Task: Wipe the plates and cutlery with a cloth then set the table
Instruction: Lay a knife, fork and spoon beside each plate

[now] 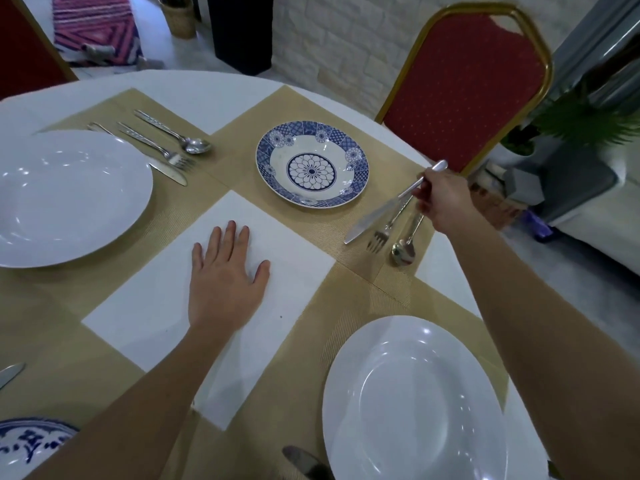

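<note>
Two hands out over a round table (207,95) laid with tan mats (363,289). On the left, the left hand (225,271), palm down with fingers straight and slightly spread, flat on a white square (145,306) in the gap between the mats; cloth or bare tablecloth, hard to tell. On the right, the right hand (443,199), fingers curled round the handle of a knife (374,216). Blade slanting down toward the mat, just beside a fork (381,233); tip touching or not, cannot tell. Past the fork, a spoon (403,252), both flat on the mat. Left of the knife, a blue-patterned plate (311,164). Nearer the camera, a white plate (415,403). At far left, a second white plate (62,199) with a second set of cutlery (197,146) beside it. Behind the table, a red chair (460,91).
</note>
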A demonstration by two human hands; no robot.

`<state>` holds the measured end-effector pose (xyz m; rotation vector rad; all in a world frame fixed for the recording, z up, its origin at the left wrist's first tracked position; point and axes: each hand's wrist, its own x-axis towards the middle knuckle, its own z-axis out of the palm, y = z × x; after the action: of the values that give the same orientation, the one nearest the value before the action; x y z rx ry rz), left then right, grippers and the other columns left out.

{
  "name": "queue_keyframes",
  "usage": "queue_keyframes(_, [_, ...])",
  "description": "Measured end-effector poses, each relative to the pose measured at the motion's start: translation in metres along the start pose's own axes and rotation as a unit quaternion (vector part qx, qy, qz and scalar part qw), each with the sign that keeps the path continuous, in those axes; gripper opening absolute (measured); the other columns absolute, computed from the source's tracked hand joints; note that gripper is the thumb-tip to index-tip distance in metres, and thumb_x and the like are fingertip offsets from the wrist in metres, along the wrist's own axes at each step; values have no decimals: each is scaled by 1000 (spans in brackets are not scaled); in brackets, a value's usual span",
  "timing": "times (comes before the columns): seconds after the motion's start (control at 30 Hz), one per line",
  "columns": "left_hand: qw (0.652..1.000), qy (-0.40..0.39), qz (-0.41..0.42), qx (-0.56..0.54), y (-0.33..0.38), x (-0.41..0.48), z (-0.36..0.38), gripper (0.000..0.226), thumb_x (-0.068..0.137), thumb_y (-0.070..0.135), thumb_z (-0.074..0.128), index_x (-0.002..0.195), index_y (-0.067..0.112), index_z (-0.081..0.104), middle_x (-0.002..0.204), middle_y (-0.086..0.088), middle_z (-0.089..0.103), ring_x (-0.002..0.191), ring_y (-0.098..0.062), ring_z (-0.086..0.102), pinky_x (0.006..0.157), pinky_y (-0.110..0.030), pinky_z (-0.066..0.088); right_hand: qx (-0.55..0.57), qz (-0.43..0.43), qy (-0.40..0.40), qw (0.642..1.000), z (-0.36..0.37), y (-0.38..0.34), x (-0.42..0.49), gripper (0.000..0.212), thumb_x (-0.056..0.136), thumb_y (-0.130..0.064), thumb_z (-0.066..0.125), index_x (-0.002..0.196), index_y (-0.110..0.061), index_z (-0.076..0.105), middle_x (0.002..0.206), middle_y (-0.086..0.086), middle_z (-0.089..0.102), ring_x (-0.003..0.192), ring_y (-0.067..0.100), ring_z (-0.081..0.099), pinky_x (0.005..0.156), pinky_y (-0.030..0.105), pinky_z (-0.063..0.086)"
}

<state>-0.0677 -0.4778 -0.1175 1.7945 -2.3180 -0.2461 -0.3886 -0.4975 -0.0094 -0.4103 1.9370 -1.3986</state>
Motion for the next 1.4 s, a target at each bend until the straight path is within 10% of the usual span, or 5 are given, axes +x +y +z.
queue_keyframes(0.6, [1000, 11, 0, 18, 3, 0, -1, 69, 90, 52, 22, 149, 17, 28, 157, -3, 24, 145, -22, 17, 118, -44, 9, -320, -39, 52, 945, 48, 20, 92, 22, 86, -16, 61, 66, -10, 54, 25, -3, 44, 56, 19, 60, 50, 24, 51])
queue_keyframes(0.77, [1000, 5, -1, 17, 2, -1, 1, 68, 91, 52, 21, 150, 19, 24, 158, -2, 19, 147, -21, 13, 119, -42, 5, -388, -73, 78, 916, 56, 16, 67, 18, 94, -15, 58, 98, 2, 63, 102, 22, 68, 112, 32, 60, 79, 30, 48])
queue_keyframes(1.03, [1000, -3, -1, 16, 0, -1, 2, 70, 90, 54, 18, 151, 20, 21, 159, -2, 17, 147, -20, 10, 119, -41, 3, -335, -43, 37, 941, 57, 20, 66, 22, 94, -10, 52, 108, 2, 65, 77, 9, 70, 65, 15, 63, 37, 16, 38])
queue_keyframes(1.13, [1000, -3, 3, 17, 0, 0, 2, 70, 90, 54, 19, 151, 20, 21, 159, -2, 16, 147, -20, 10, 119, -42, 3, -312, -34, 74, 946, 57, 17, 58, 21, 89, -6, 55, 71, 2, 62, 28, -2, 46, 48, 14, 56, 60, 17, 54])
queue_keyframes(1.4, [998, -57, 19, -15, 0, 6, -5, 72, 91, 53, 26, 150, 13, 20, 159, -7, 14, 147, -26, 7, 118, -45, 2, -243, -105, 58, 963, 53, 12, 3, 21, 79, -7, 47, 71, 0, 66, 63, 15, 67, 59, 29, 69, 65, 45, 60])
